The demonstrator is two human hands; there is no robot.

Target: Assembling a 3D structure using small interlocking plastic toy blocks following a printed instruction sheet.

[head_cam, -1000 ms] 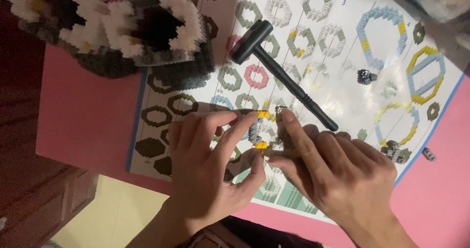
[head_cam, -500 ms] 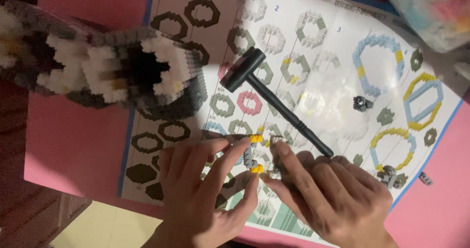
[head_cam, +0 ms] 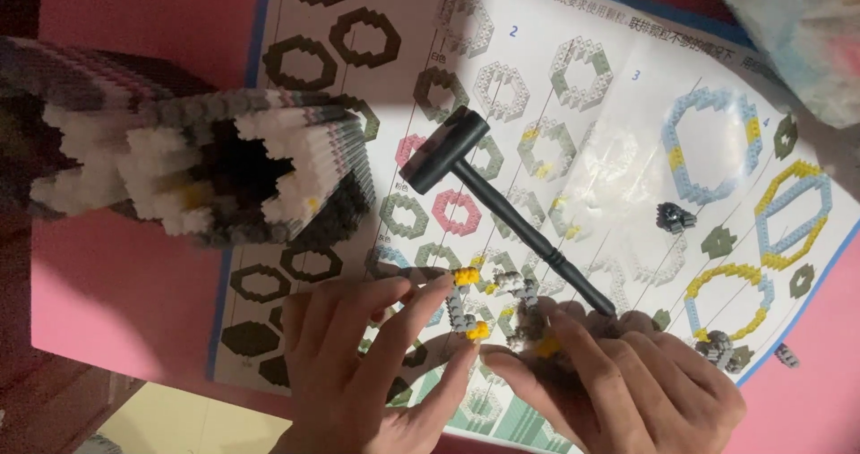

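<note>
Far left: a dark floor strip beside the pink worktop, whose left edge runs down the frame and whose near corner falls away to a pale yellow surface at lower left. Upper left: a large block-built model in grey, white and black, hollow at the middle, lying across the worktop edge and overlapping the left border of the instruction sheet; bare pink worktop lies below it, open down to the near corner. Centre: the sheet, white with a blue border, printed with rows of hexagonal rings in grey, pink, blue and yellow. On it, a small black hammer, head up-left, handle running down-right until it touches the right hand's fingers. Lower centre: left hand, palm down, forefinger and thumb pinched on a small curved block piece, grey with a yellow block at each end, just above the sheet's lower rows. Just beside it: right hand, fingers curled close over a second grey block cluster with a yellow bit; the grip itself is partly hidden. Right: loose small grey block bits on the sheet, well apart from the hands, with open sheet between. Far right: pink worktop past the sheet's blue edge; top right corner, a clear plastic bag.
</note>
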